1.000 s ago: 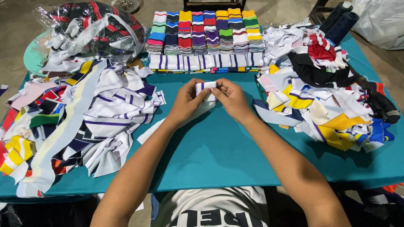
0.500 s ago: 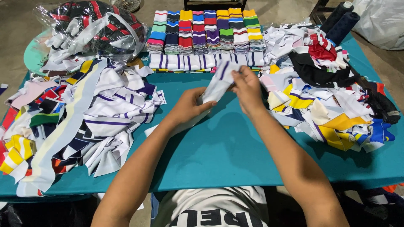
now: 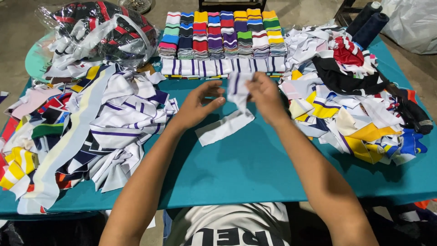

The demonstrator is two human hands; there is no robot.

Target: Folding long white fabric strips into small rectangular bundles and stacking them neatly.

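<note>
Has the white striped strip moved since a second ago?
Yes. The white striped strip, folded small at mid-table then, now hangs unfolded from the right hand, nearer the row of folded strips.

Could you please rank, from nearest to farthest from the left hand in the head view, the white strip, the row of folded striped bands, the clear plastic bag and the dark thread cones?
From the left hand:
1. White strip, just to its right on the table.
2. Row of folded striped bands, straight ahead.
3. Clear plastic bag, far left corner.
4. Dark thread cones, far right corner.
</note>
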